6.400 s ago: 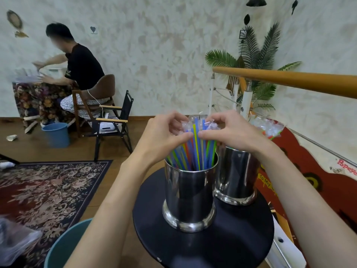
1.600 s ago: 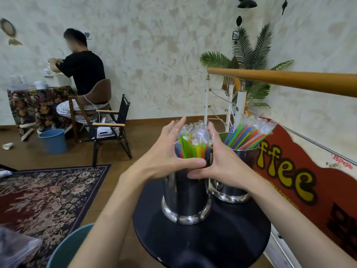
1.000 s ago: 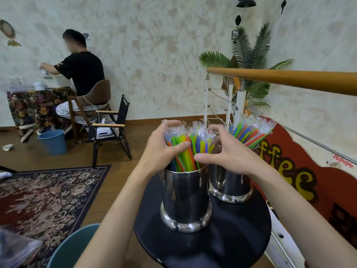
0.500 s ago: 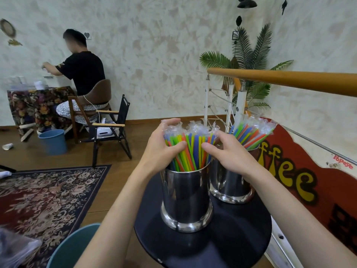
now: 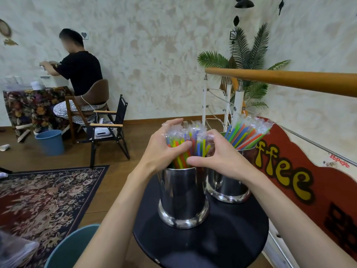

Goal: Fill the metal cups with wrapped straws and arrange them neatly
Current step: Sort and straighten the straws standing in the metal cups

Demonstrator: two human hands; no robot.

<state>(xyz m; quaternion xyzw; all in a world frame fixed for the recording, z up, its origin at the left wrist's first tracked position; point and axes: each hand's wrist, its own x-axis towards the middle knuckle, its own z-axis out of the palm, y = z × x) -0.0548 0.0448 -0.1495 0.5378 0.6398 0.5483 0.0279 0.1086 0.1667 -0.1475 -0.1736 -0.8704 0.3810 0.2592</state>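
Two shiny metal cups stand on a small round black table (image 5: 222, 248). The near cup (image 5: 182, 196) holds a bundle of wrapped coloured straws (image 5: 190, 146) standing upright. My left hand (image 5: 164, 149) curls round the bundle from the left, thumb across its front. My right hand (image 5: 222, 153) curls round it from the right, thumb below the left thumb. The far cup (image 5: 226, 186), partly behind my right wrist, holds more wrapped straws (image 5: 247, 135) fanning to the right.
A wooden handrail (image 5: 289, 80) crosses on the right above a red sign (image 5: 301, 180). A teal chair edge (image 5: 71, 246) sits at the lower left by a patterned rug (image 5: 44, 198). A seated person (image 5: 81, 74), chairs and a blue bin (image 5: 50, 142) are further back.
Both hands have closed tighter round the near cup's straws, thumbs now overlapping in front; the bundle looks squeezed closer together. The cups have not moved.
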